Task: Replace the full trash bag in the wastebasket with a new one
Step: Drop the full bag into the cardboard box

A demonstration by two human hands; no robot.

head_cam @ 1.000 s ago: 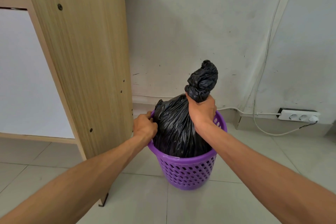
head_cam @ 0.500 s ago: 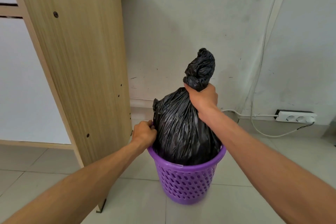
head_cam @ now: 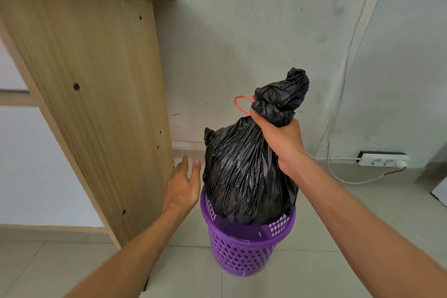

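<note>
A full black trash bag (head_cam: 244, 172) hangs almost out of the purple perforated wastebasket (head_cam: 242, 249), only its bottom still inside the rim. My right hand (head_cam: 278, 138) grips the bag's twisted neck, where a red tie loop (head_cam: 242, 103) sticks out. My left hand (head_cam: 182, 186) hovers just left of the basket and bag, fingers straight, holding nothing.
A tall wooden side panel of a desk (head_cam: 96, 104) stands close on the left. The white wall is right behind the basket. A white power strip (head_cam: 383, 160) with a cable lies on the tiled floor at the right.
My right hand has lifted the bag higher, nearly out of the basket. My left hand has let go of the basket rim and opened.
</note>
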